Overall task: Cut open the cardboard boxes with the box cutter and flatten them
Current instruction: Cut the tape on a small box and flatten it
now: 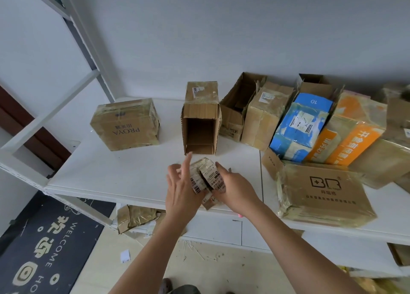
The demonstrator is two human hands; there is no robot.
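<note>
A small crumpled cardboard piece (205, 178) covered with shipping labels and tape sits between both hands at the front edge of the white shelf (124, 171). My left hand (180, 189) presses against its left side with the index finger raised. My right hand (235, 189) grips its right side. Behind them an opened brown box (200, 127) lies with its mouth facing me. A taped PROYA box (125, 125) stands to the left. No box cutter is visible.
Several boxes crowd the right: an open brown box (237, 107), a blue box (299, 127), an orange box (352, 138) and a flattened carton (326, 194). Cardboard scraps (135, 218) lie on the floor beside a dark doormat (44, 249). A white rack frame (51, 116) rises at the left.
</note>
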